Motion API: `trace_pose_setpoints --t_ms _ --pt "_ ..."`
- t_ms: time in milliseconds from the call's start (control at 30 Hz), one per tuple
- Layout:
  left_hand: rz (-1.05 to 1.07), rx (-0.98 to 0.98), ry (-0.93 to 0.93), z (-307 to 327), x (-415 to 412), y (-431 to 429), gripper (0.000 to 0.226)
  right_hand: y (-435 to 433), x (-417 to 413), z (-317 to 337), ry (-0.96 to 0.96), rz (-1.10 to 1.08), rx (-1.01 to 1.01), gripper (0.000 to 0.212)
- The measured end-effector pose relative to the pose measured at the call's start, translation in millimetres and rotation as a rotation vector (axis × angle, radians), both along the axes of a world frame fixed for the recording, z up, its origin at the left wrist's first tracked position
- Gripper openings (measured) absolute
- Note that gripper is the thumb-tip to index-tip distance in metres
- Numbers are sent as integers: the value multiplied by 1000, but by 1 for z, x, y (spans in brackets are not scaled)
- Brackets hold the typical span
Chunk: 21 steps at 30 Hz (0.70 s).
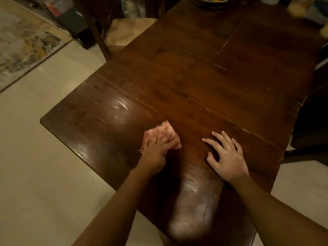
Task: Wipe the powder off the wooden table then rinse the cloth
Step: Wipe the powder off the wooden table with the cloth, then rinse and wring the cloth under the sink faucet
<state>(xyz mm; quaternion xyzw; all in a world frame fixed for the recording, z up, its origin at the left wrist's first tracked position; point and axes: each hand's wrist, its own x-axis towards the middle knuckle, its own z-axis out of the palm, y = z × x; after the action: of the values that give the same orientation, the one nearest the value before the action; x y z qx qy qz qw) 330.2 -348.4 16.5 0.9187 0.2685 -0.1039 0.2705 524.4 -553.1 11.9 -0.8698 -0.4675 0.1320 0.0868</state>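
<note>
Head view showed the fingers (pixel 160 140) of the left hand (pixel 155 153) lying close together on top of a pink-and-white cloth (pixel 167 129), pressing it flat against the dark wooden table (pixel 195 71). The cloth was bunched under them, its far edge sticking out past the fingertips; slight blur hid whether the thumb hooked its side. To the right, and apart from the cloth, the right hand (pixel 227 158) rested palm down on the bare wood with its fingers spread wide and holding nothing. Both forearms reached in from the near edge of the table. Between them, close to that edge, a broad pale smear of powder (pixel 193 205) dulled the wood, and a fainter whitish streak lay on the shiny patch beyond and to the left of the cloth. White lines filled some seams between the boards farther up. A chair (pixel 127 31) with a tan seat stood against the far left side of the table, above a pale floor (pixel 44 157) with a patterned rug (pixel 26 41) at the left.
</note>
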Motion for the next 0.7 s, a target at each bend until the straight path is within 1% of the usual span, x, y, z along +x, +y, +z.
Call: trace_pose_setpoints --t_ms 67,167,200,267,333,367,400,433,467,500,600,633,700 --pt "-33 -81 -19 9 -8 -31 69 -3 -2 -2 -1 -9 18 52" --pt "-150 -63 -29 13 -36 -56 65 -12 -13 -2 100 -111 29 56" --pt "-127 -54 -67 16 -46 -68 61 -19 -20 -1 150 -151 53 58" --pt "26 -37 -174 23 -59 -96 52 -42 -36 4 274 -187 107 58" --pt "170 -43 -261 29 -62 -115 44 -72 -53 12 434 -182 133 54" --pt "241 -114 -260 35 -59 -121 38 -89 -62 18 518 -197 145 51" --pt "325 -269 -260 48 -50 -127 34 -107 -71 26 596 -246 166 48" --pt "401 -491 -268 61 -41 -134 33 -125 -79 35 669 -326 201 45" --pt "432 -697 -266 76 -31 -143 32 -143 -86 45 740 -412 242 42" --pt "430 -859 -277 92 -22 -154 31 -159 -93 57 825 -479 289 39" --pt "308 -1103 -243 127 3 -202 32 -208 -108 103 1063 -557 429 35" --pt "275 -1184 -227 137 10 -223 34 -225 -111 122 1119 -571 478 36" --pt "223 -1319 -206 154 23 -269 35 -263 -114 155 1202 -611 590 47"
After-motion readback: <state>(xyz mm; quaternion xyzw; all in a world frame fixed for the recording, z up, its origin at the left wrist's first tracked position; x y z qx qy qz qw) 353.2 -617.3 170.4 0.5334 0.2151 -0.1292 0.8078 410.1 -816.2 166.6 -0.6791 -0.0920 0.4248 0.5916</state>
